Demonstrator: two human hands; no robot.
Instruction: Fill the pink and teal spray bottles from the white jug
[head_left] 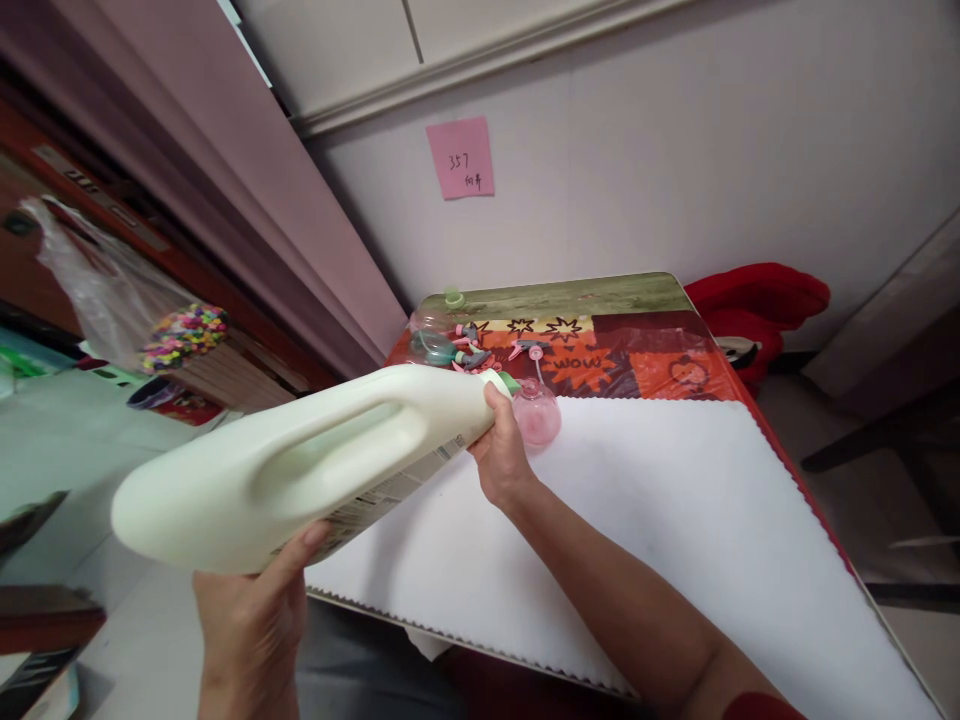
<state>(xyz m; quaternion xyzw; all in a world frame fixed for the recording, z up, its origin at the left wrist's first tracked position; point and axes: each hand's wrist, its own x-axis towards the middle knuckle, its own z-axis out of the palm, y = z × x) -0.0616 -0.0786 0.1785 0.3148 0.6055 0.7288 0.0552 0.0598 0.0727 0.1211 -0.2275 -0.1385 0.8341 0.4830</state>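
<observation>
White jug (225, 490), held in the air over the table's left edge, tilted slightly: base toward 8 o'clock, neck toward 2, near picture centre. Left hand (259, 610) grips the lower body from underneath, thumb up the label side; right hand (506, 455) is closed round the neck, thumb on the collar. Can't tell if its hidden fingers touch the pink bottle.

Handling, my guess: stiff plastic, smooth, maybe slippery, heavy if full. Best holds: moulded handle (unused here) plus neck. Opaque, fill not visible.

Clock from neck. 4 o'clock, just beside: pink bottle (537, 415), see-through, upright on white mat (637, 530); contents unclear; probably light, easily tipped. 2 o'clock: pink spray head (529, 350); can't tell if its tube is in that bottle. 10: teal bottle (431, 348), lying down. 9, well apart: hanging plastic bag (90, 270), small multicoloured pieces (184, 335) inside.
</observation>
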